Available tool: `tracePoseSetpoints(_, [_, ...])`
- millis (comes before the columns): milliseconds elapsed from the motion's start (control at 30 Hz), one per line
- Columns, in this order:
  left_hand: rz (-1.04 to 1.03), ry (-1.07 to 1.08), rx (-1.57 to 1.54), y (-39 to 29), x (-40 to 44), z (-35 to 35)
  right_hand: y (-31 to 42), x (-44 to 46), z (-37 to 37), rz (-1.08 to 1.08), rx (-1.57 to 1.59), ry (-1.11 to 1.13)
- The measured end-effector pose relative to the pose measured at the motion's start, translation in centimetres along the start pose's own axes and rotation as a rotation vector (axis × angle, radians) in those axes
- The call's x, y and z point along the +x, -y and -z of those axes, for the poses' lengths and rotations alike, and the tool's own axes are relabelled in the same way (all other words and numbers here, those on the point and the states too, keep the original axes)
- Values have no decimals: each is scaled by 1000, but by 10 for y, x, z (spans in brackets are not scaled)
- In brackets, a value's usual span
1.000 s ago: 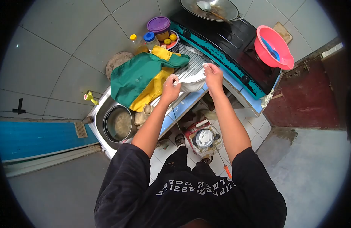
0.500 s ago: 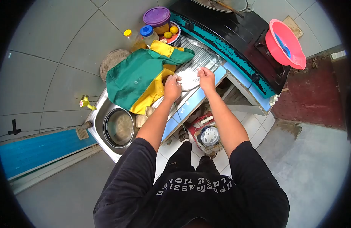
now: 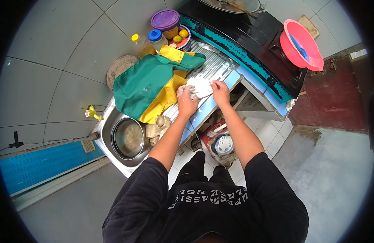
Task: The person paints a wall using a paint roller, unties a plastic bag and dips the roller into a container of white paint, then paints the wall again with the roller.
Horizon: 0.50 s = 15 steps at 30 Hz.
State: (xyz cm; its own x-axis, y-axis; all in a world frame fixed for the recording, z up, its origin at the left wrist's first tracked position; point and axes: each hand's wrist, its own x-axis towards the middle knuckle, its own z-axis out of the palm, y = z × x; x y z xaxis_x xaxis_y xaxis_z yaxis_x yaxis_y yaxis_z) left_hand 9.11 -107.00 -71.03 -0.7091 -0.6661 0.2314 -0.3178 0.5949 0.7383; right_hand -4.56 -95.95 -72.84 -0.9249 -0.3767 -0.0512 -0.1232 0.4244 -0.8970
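Note:
A white cloth-like piece (image 3: 200, 87) lies on the ribbed metal drainboard (image 3: 216, 65), between my two hands. My left hand (image 3: 187, 100) is at its left edge, fingers apart, with the fingertips close to or touching it. At the right edge, my right hand (image 3: 220, 91) pinches the white piece between thumb and finger. The green and yellow fabric (image 3: 144, 83) is spread just left of my left hand. Beige crumpled cloth (image 3: 157, 127) rests below that fabric, beside the sink.
A dark round pan (image 3: 128, 138) sits in the sink (image 3: 108, 121). Behind are a purple-lidded tub (image 3: 165, 20), a blue-lidded jar (image 3: 156, 37) and a stove (image 3: 251, 44) bearing a pink basin (image 3: 297, 46). A red and white object (image 3: 219, 141) stands on the floor.
The white piece, earlier held up and stretched between my hands, has come down onto the drainboard and lies flatter. My left hand's fingers have opened. The camera view has shifted.

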Motion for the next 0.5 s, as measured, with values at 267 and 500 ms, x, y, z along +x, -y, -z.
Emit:
tracePoseSetpoints(267, [14,93,-8,6,-13,-1,-16,-24,8,82,-42,-46])
tracePoseSetpoints(500, [5,119,-13,6,-20,4,-27,-36,12,112,-142,-73])
